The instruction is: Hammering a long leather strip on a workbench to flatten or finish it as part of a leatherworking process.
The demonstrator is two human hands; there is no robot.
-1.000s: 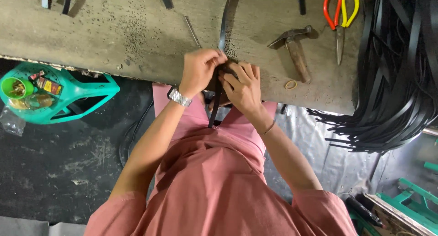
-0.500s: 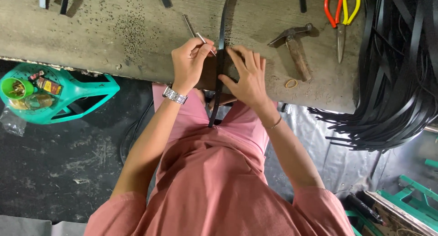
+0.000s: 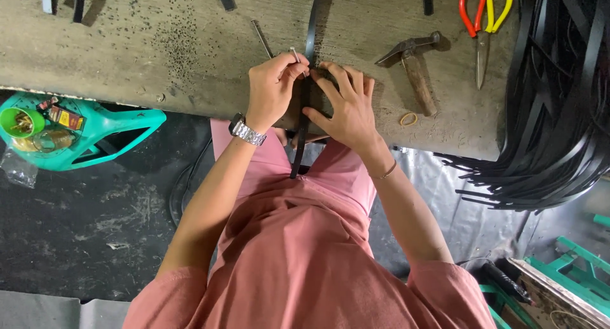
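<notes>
- Strap [image 3: 309, 24]: black, narrow, runs from the far edge of the worktop [image 3: 159, 55] toward the person, passes between both hands and hangs off the near edge over the lap.
- Teal stool [image 3: 95, 135]: far left, on the floor below the worktop edge; small jars and tins sit in its tray.
- Nail [image 3: 261, 38]: thin metal pin lying loose on the worktop, just left of the strap.
- Left hand [image 3: 272, 90]: wrist carries a metal watch [image 3: 246, 132]. Grip is narrow, thumb and forefinger pinched on a small metal pin [image 3: 295, 54] held upright just beside the strap's left edge.
- Dark piece [image 3: 305, 106]: lies under both hands at the worktop's near edge; mostly hidden, kind cannot be told.
- Right hand [image 3: 346, 109]: lies flat, fingers spread, pressing strap and dark piece down onto the worktop. Grip is wide, closed on nothing. Thin bracelet at the wrist.
- Hammer [image 3: 413, 62]: wooden handle, lying on the worktop right of the hands, apart from them.
- Rubber band [image 3: 408, 118]: small ring near the hammer handle's end.
- Scissors [image 3: 486, 17]: red and yellow handles, at the far right of the worktop.
- Strap bundle [image 3: 559, 94]: many black straps heaped at the right edge, ends fanning out over the floor.
</notes>
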